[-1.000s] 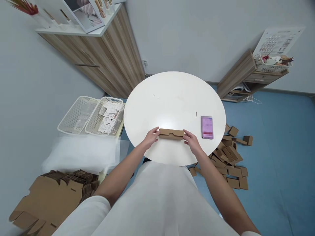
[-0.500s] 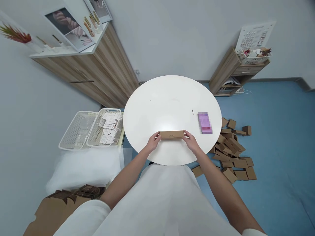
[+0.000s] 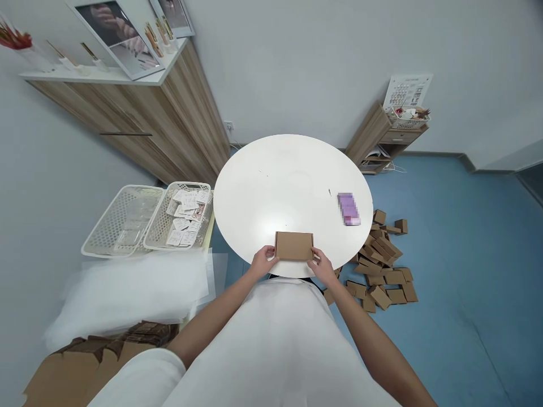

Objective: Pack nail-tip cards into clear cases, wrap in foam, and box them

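Observation:
A small closed brown cardboard box (image 3: 294, 246) is at the near edge of the white oval table (image 3: 271, 181), its broad face towards me. My left hand (image 3: 263, 262) grips the box's left end, fingers at the side and thumb near the lower corner. On the opposite end, my right hand (image 3: 321, 264) holds the lower right corner between thumb and fingers. Farther right on the table lies a blurred purple thing (image 3: 348, 208), and a tiny dark mark shows beside it. Whether the box rests on the tabletop or is slightly raised I cannot tell.
Several cardboard boxes (image 3: 382, 260) lie heaped on the blue floor at right. At left stand a white basket with paper cards (image 3: 146, 237), another basket (image 3: 99, 240), white sheets (image 3: 139, 294) and a large carton (image 3: 68, 373). A wooden cabinet (image 3: 190, 113) stands behind.
The box has turned from showing its narrow side to showing its broad face, and has come slightly nearer me. Both hands have moved down with it. The camera view has shifted a little.

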Available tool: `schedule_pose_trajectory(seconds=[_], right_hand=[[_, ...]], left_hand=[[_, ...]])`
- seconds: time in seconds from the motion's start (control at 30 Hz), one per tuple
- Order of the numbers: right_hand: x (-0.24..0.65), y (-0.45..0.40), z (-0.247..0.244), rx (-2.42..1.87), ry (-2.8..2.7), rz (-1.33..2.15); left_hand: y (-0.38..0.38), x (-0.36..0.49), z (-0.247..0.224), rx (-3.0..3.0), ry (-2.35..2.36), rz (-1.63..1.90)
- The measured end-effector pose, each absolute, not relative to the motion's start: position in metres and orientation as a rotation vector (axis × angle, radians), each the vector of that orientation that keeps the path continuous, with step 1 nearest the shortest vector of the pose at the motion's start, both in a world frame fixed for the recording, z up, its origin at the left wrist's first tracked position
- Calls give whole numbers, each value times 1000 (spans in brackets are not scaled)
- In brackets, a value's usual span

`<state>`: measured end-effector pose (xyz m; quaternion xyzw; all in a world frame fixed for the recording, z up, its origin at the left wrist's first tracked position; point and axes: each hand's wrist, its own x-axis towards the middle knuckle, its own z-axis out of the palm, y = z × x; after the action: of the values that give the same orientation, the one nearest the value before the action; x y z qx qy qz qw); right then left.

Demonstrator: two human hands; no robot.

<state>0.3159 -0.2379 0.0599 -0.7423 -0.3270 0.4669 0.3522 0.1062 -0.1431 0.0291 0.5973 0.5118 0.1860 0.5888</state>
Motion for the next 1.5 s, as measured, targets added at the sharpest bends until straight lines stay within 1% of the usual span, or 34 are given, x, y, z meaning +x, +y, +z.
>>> schedule_pose_trajectory(seconds=[0.27, 0.4, 0.5, 0.63, 0.83, 1.03, 1.1, 1.27, 1.4, 1.5], right_hand=[[329, -244, 57, -2090, -877, 1203], [333, -235, 62, -2155, -795, 1207], [325, -231, 67, -2157, -855, 1231], [313, -232, 69, -2155, -972, 1223], [321, -234, 66, -2266, -921, 1172], [331, -209, 60, -2186, -990, 1319], [336, -206, 62, -2176, -1054, 1308], [380, -239, 77, -2232, -1066, 1144], [439, -296, 83, -2319, -916, 1014], [479, -341, 78, -2381, -725, 934]], left_hand=[[-133, 100, 41, 1499, 1334, 305], [-125, 109, 47, 1661, 1293, 191], [-122, 117, 46, 1721, 1260, 140], [-124, 122, 35, 1704, 1251, 117], [-118, 119, 24, 1604, 1323, 159], [-111, 124, 42, 1497, 1387, 110], [-113, 131, 50, 1494, 1401, 105], [-128, 181, 67, 1544, 1343, 46], [-155, 261, 74, 1700, 1150, -77], [-180, 325, 74, 1778, 964, -137]])
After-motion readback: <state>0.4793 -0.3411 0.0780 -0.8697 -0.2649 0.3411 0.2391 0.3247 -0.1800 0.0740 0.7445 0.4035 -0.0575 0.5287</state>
